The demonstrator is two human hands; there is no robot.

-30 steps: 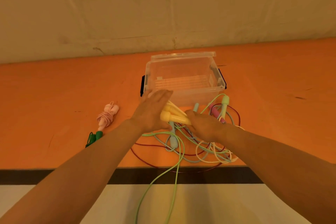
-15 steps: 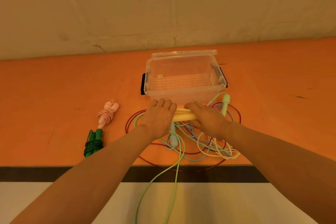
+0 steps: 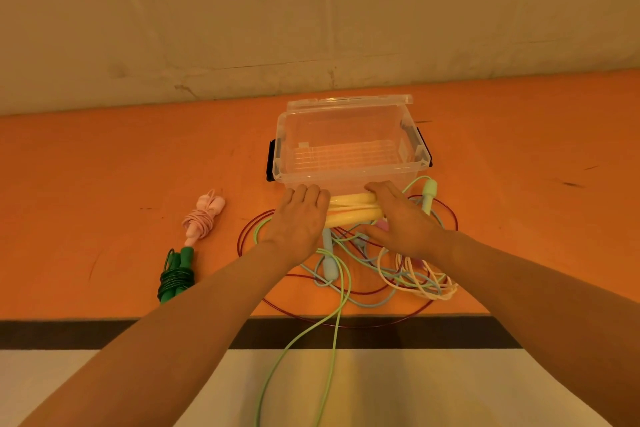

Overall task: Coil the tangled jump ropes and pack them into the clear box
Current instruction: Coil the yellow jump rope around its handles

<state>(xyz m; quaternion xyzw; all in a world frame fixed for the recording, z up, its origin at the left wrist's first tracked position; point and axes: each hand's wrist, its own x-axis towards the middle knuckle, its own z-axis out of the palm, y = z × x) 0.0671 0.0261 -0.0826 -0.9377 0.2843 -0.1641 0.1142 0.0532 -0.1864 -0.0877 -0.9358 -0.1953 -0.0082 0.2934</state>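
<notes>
We look down on a wide orange tabletop (image 3: pixel 104 184) set against a pale plaster wall (image 3: pixel 311 10). On it stands the clear plastic storage box (image 3: pixel 349 146) with black side latches, open, its lid propped behind it, and we see no rope inside. Just in front of the box lies a tangled heap of red, pale green, light blue and cream jump ropes (image 3: pixel 363 274), with pale green cord trailing off the near edge. Our left hand (image 3: pixel 298 222) and right hand (image 3: pixel 398 218) each curl round an end of a pair of yellow rope handles (image 3: pixel 349 210), held side by side against the box's front wall. Well to the left lie a coiled dark green jump rope (image 3: pixel 175 276) and, touching its far end, a coiled pink jump rope (image 3: pixel 202 217).
</notes>
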